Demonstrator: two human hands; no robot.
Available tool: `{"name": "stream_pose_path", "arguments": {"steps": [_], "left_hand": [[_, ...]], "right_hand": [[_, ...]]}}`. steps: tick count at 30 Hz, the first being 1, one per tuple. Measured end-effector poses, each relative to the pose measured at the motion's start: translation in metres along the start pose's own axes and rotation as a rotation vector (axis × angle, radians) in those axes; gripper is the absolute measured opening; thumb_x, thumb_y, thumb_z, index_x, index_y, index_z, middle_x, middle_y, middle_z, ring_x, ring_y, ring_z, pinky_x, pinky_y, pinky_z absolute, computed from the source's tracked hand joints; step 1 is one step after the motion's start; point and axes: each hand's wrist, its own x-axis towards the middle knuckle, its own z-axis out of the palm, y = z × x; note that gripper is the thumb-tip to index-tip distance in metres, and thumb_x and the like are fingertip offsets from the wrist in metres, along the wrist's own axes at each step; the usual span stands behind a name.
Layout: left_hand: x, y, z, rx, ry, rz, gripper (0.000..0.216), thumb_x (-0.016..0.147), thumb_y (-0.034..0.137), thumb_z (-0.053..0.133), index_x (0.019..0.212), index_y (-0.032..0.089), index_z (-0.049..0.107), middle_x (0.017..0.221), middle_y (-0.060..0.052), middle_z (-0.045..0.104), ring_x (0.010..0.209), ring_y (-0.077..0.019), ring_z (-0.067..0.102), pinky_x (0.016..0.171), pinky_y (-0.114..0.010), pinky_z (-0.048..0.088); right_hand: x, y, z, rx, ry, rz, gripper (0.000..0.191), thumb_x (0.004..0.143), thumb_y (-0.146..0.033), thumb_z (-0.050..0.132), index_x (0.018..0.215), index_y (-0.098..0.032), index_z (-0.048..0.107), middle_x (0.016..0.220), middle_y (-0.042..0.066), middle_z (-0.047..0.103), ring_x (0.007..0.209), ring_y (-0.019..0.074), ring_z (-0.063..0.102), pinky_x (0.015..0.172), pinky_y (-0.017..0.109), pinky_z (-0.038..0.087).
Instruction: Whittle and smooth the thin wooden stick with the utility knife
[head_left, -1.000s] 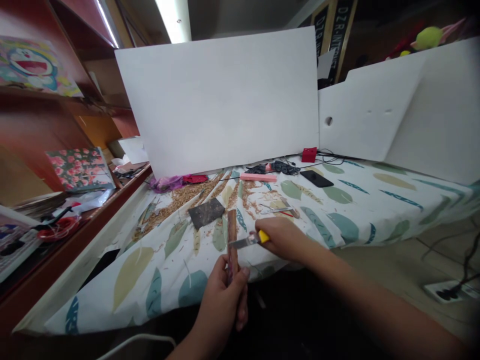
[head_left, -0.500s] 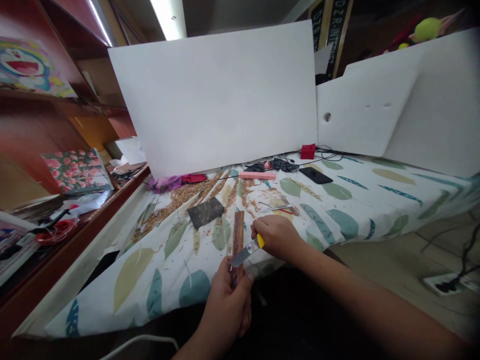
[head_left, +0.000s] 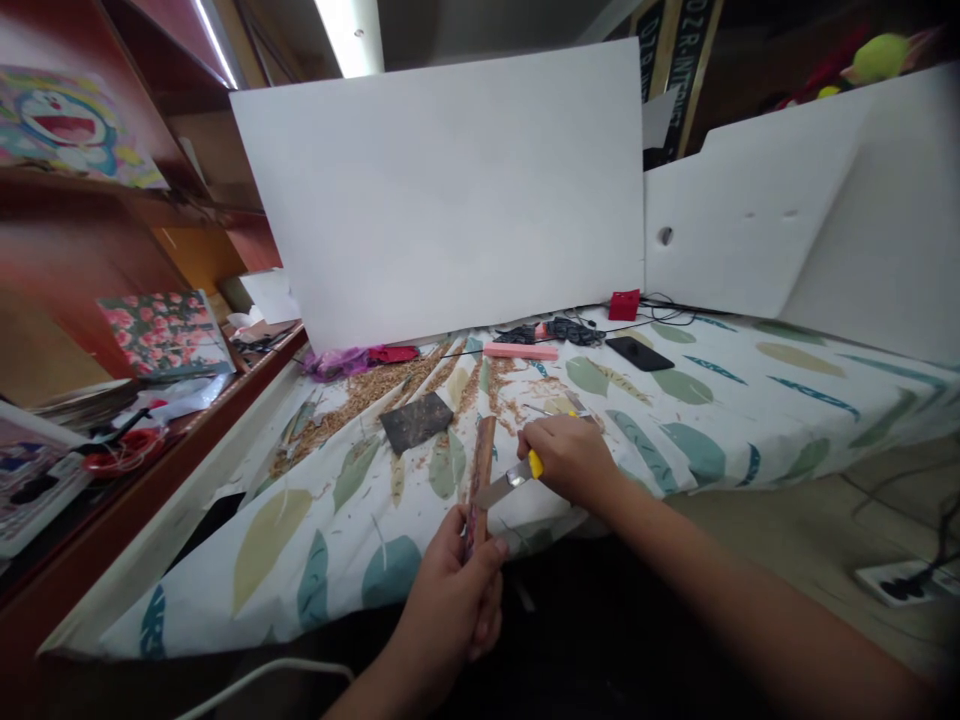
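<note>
My left hand is closed around the lower end of a narrow brown strip of wood, which points away from me over the table's front edge. My right hand grips a utility knife with a yellow handle, most of it hidden in the fist. Its blade slants down to the left, and the tip lies against the wood a little above my left fingers. Beyond the strip, a dark flat sheet rests on the leaf-patterned cloth.
Wood shavings are strewn over the cloth's left and middle. Farther back lie a pink bar, a black phone, a purple bag and a red box. White boards stand behind. Thin tools lie partly behind my right hand.
The knife and my right hand have moved up along the wood, away from my left hand. My left hand keeps its hold, and the camera view has shifted slightly.
</note>
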Motion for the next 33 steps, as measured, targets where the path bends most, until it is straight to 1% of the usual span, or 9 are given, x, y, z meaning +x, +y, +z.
{"name": "stream_pose_path", "arguments": {"steps": [4,8,19,23,25,28,29,31,33], "left_hand": [[0.000,0.004,0.000,-0.042,-0.003,-0.007,0.026,0.089,0.034,0.062,0.090,0.028,0.037,0.043,0.015,0.038,0.028,-0.0055,0.016,0.026,-0.014,0.017],[0.000,0.006,0.000,-0.064,0.000,-0.013,0.028,0.087,0.035,0.064,0.090,0.028,0.037,0.044,0.015,0.037,0.029,-0.0055,0.017,0.026,-0.014,0.017],[0.000,0.010,0.001,-0.119,0.063,-0.003,0.027,0.087,0.035,0.065,0.091,0.026,0.040,0.052,0.013,0.043,0.031,-0.0032,0.018,0.028,-0.014,0.016],[-0.004,0.015,0.001,-0.236,0.043,-0.040,0.026,0.087,0.031,0.065,0.088,0.026,0.040,0.052,0.013,0.039,0.033,-0.0030,0.017,0.029,-0.013,0.014],[-0.008,0.016,0.000,-0.355,0.005,-0.072,0.028,0.085,0.028,0.067,0.086,0.025,0.039,0.052,0.013,0.037,0.034,-0.0028,0.014,0.029,-0.012,0.012],[-0.014,0.015,0.001,-0.493,-0.056,-0.136,0.030,0.083,0.027,0.069,0.086,0.025,0.039,0.052,0.013,0.036,0.035,-0.0028,0.011,0.028,-0.012,0.011],[-0.015,0.013,0.002,-0.506,-0.074,-0.147,0.029,0.083,0.027,0.069,0.087,0.025,0.039,0.052,0.013,0.036,0.035,-0.0030,0.011,0.027,-0.012,0.011],[-0.017,0.009,0.005,-0.482,-0.094,-0.139,0.029,0.085,0.029,0.067,0.087,0.026,0.038,0.052,0.013,0.037,0.033,-0.0035,0.011,0.026,-0.012,0.012],[-0.016,0.005,0.009,-0.430,-0.093,-0.105,0.028,0.087,0.030,0.064,0.086,0.027,0.037,0.050,0.013,0.038,0.032,-0.0043,0.012,0.026,-0.013,0.015]], "right_hand": [[0.002,0.000,-0.002,-0.015,-0.010,0.017,0.016,0.076,-0.008,0.056,0.072,-0.020,0.066,0.066,0.001,0.065,0.062,0.0168,0.054,0.063,0.029,0.027],[0.003,-0.001,-0.002,-0.036,-0.022,0.039,0.015,0.077,-0.009,0.057,0.073,-0.020,0.067,0.068,0.002,0.067,0.064,0.0173,0.056,0.064,0.029,0.027],[0.005,-0.013,-0.004,-0.081,-0.090,0.146,0.015,0.080,-0.011,0.055,0.076,-0.019,0.067,0.070,0.003,0.069,0.066,0.0185,0.059,0.063,0.030,0.027],[0.006,-0.018,-0.001,-0.095,-0.119,0.153,0.014,0.084,-0.014,0.055,0.077,-0.019,0.067,0.071,0.005,0.069,0.068,0.0193,0.061,0.062,0.030,0.028],[0.008,-0.006,-0.001,-0.142,-0.164,0.225,0.013,0.086,-0.017,0.054,0.083,-0.019,0.067,0.074,0.006,0.070,0.068,0.0202,0.062,0.061,0.030,0.028],[0.011,0.034,-0.008,-0.260,-0.285,0.498,0.013,0.088,-0.025,0.056,0.092,-0.017,0.065,0.072,0.010,0.069,0.060,0.0216,0.060,0.055,0.030,0.026],[0.011,0.049,-0.012,-0.287,-0.296,0.585,0.015,0.089,-0.028,0.055,0.092,-0.016,0.064,0.071,0.011,0.068,0.060,0.0222,0.059,0.055,0.030,0.025],[0.011,0.069,-0.023,-0.267,-0.213,0.666,0.019,0.090,-0.034,0.055,0.093,-0.017,0.062,0.072,0.010,0.067,0.061,0.0225,0.059,0.054,0.030,0.026],[0.012,0.069,-0.034,-0.112,-0.105,0.639,0.024,0.091,-0.042,0.055,0.095,-0.019,0.060,0.075,0.006,0.066,0.063,0.0207,0.058,0.055,0.028,0.030]]}}
